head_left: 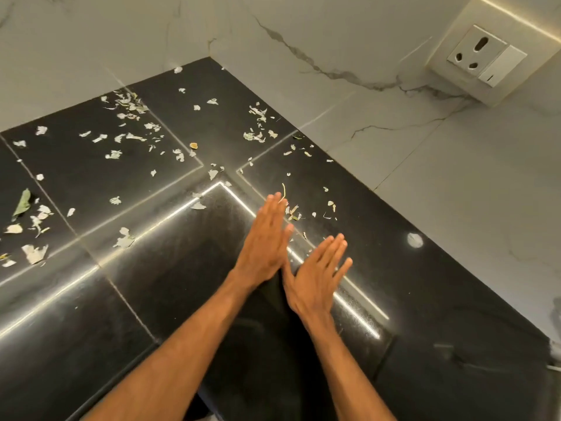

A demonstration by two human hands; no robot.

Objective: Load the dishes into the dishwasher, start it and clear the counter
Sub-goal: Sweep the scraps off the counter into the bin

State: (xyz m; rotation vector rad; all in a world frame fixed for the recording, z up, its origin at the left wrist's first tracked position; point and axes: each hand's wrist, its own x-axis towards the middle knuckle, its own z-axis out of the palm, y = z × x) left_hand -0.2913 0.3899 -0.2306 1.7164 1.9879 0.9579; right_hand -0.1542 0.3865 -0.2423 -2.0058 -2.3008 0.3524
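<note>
Everywhere, scraps (124, 138) litter the black counter (425, 299).

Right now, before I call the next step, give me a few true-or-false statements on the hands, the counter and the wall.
1. Both the left hand and the right hand have straight fingers and hold nothing. True.
2. The black counter is wiped free of scraps. False: pale scraps lie scattered over it.
3. A plug sits in the wall socket. False: its holes are empty.
4. A green leaf piece lies at the view's left edge. True.
</note>
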